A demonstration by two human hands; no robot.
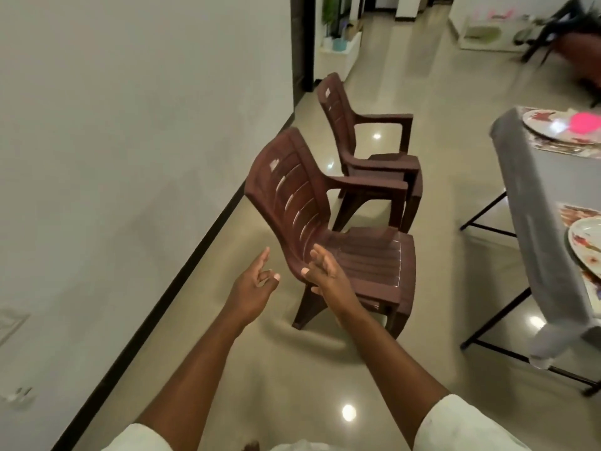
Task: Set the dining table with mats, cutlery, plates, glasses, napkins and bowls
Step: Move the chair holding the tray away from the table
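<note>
The dining table [533, 203] with a grey cloth runs along the right edge. On it lie a patterned plate [546, 125] on a mat at the far end, with a pink object [585, 122] on it, and a second plate [585, 245] on a mat nearer me. My left hand [253, 284] reaches forward over the floor, fingers loosely curled, holding nothing. My right hand [328, 275] is stretched out with fingers extended, in front of the nearest brown plastic chair [341, 229], also holding nothing. Both hands are well left of the table.
A second brown plastic chair [367, 148] stands behind the first, along the white wall [130, 157]. The table's black metal legs [494, 314] stand on the glossy beige floor. Dark furniture [566, 34] and a low white shelf [341, 50] stand far back.
</note>
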